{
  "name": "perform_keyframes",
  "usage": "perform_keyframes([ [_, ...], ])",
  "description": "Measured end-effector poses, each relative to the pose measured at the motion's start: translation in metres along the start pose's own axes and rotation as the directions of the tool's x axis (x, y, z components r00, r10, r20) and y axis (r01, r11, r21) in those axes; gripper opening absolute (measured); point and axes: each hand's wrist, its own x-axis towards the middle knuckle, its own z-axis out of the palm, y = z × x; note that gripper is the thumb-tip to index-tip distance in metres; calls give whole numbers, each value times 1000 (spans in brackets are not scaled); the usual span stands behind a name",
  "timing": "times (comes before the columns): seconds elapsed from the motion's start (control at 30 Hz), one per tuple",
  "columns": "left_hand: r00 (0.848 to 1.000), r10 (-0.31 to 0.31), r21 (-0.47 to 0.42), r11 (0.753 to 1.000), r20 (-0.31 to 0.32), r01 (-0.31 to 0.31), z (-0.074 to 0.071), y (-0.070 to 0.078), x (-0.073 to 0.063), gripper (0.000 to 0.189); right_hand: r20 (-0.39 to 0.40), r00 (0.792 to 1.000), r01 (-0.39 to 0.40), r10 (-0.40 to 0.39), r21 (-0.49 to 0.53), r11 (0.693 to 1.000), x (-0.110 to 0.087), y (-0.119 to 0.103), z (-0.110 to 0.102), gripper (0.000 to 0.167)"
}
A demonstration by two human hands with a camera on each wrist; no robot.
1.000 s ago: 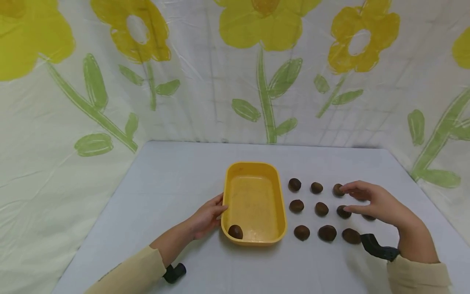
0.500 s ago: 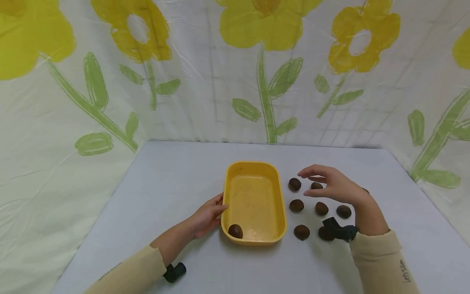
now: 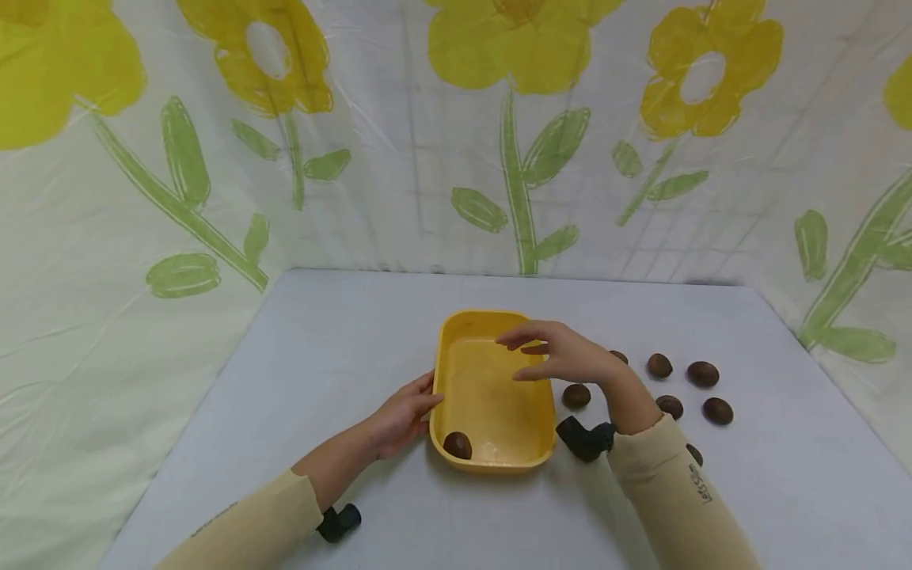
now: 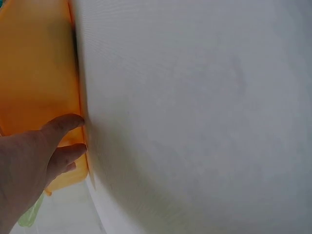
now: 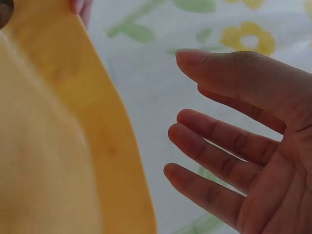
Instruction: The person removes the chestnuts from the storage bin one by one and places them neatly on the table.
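A yellow rectangular tray (image 3: 492, 412) lies on the table with one brown chestnut (image 3: 457, 446) in its near left corner. At its left side, my left hand (image 3: 399, 419) grips the wall, the thumb over the rim; in the left wrist view, fingers (image 4: 68, 155) press against the yellow side. My right hand (image 3: 570, 354) hovers over the tray's right rim, fingers spread and relaxed. Its palm (image 5: 278, 204) shows bare in the right wrist view, holding nothing.
Several loose chestnuts (image 3: 703, 374) lie in rough rows right of the tray, some partly hidden under the right arm. Black wrist camera mounts (image 3: 586, 438) stick out from both wrists. A flowered cloth (image 3: 385, 158) hangs behind the white-covered table (image 3: 342, 332).
My right hand has swept left from above the far right chestnuts to over the tray's right side, staying empty. The left hand and tray have kept their place.
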Motion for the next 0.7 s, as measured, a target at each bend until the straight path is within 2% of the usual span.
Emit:
perform_keyframes([
  [0.2, 1000, -19, 5, 1000, -22, 19, 0, -1, 0, 58, 71, 997, 42, -43, 20, 999, 27, -5, 17, 42],
  [0.33, 999, -27, 12, 1000, -21, 28, 0, -1, 0, 58, 115, 993, 29, -34, 44, 999, 41, -5, 30, 42],
  [0.5, 1000, -14, 6, 1000, 1, 14, -1, -1, -1, 57, 161, 987, -8, 0, 52, 999, 54, -3, 43, 45],
  [0.7, 1000, -8, 22, 1000, -10, 8, -2, -3, -1, 57, 227, 974, -7, 1, 24, 1000, 63, 0, 59, 46],
])
